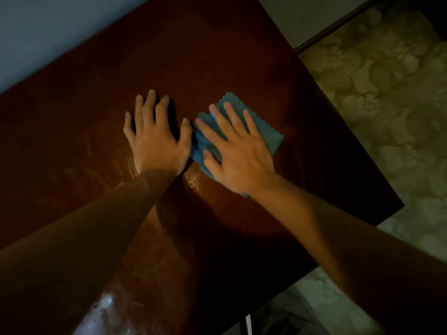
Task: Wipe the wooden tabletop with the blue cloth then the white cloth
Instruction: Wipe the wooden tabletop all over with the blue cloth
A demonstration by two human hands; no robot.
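The bench (217, 56) is made of dark red-brown wood. Its top is shiny. Light bounces off it in a small bright patch just below the hands and in a bigger pale patch near the bottom edge of the view. Faint smeary marks and thin scratches show on the wood, mostly on the left side. The room is dim, and the near part of the bench is in deep shadow.

The blue cloth (264, 131) lies flat on the bench, close to the middle. Its edges are cut in little zigzags. It is bunched up a bit on its left side.

The right hand (238, 151) lies flat on top of the blue cloth. Its fingers are straight and spread out, pressing down on the cloth. It is not curled around it.

The left hand (154, 136) lies flat on the bare wood just beside the cloth. Its fingers are spread wide too, and it holds nothing. Its thumb is right next to the cloth's left edge. I cannot tell if they touch.

Both bare arms reach in from the bottom of the view.

Behind the bench is a pale wall (48, 32). To the right is the floor (387, 105), which has a pale pattern of flowers on it. A thin dark line runs across the floor at the top right.
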